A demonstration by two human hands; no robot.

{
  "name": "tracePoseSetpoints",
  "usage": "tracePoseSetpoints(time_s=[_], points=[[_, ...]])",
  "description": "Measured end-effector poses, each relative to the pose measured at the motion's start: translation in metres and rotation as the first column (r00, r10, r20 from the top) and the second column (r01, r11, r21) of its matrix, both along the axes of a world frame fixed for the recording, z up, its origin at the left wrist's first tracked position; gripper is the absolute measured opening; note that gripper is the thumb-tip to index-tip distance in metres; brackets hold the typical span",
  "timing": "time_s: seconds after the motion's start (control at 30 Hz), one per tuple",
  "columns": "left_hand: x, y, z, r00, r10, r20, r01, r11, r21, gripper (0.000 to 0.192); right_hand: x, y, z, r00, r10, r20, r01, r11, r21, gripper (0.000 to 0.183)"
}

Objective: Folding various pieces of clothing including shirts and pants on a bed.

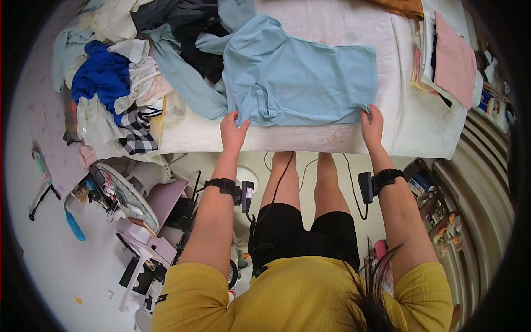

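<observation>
A light blue shirt (307,79) lies spread on a white-covered surface (290,139), its long sides running left to right. At its near left corner, my left hand (234,128) pinches the edge of the cloth between thumb and fingers. My right hand (372,124) grips the near right corner, where the fabric is drawn up slightly. One sleeve lies bunched on the shirt near my left hand, with a small loop of cloth raised. Another light blue length of fabric (186,89) stretches out to the left of the shirt.
A heap of mixed clothes, including a blue garment (101,76) and a black-and-white checked one (137,133), covers the left end. Folded clothes with a pink piece (454,60) on top are stacked at the right. Cables (350,186) hang from the wrist-worn devices.
</observation>
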State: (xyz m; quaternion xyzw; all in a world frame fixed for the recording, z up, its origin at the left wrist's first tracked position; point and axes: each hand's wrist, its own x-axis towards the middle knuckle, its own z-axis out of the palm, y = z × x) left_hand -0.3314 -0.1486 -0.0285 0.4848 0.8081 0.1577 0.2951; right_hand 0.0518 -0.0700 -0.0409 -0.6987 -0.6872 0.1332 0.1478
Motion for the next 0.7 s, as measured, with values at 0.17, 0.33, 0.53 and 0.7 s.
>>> tracePoseSetpoints(time_s=[0.17, 0.33, 0.53, 0.7], points=[[0.003, 0.011, 0.009, 0.991, -0.115, -0.067, 0.119, 0.991, 0.054, 0.027, -0.024, 0.008, 0.027, 0.976, -0.122, -0.180, 0.004, 0.840, -0.543, 0.022], [0.001, 0.007, 0.015, 0.996, -0.046, 0.074, 0.061, 0.976, -0.210, 0.024, -0.013, 0.007, 0.024, 0.977, 0.091, 0.191, 0.041, 0.805, -0.592, 0.025], [-0.023, -0.007, 0.008, 0.982, -0.173, -0.071, 0.133, 0.913, -0.386, 0.025, 0.006, -0.005, 0.028, 0.922, 0.135, 0.362, 0.148, 0.742, -0.654, 0.022], [-0.020, -0.007, 0.005, 0.952, -0.208, -0.223, 0.212, 0.977, -0.010, 0.022, 0.020, -0.019, 0.024, 0.938, 0.059, 0.343, 0.222, 0.656, -0.722, 0.022]])
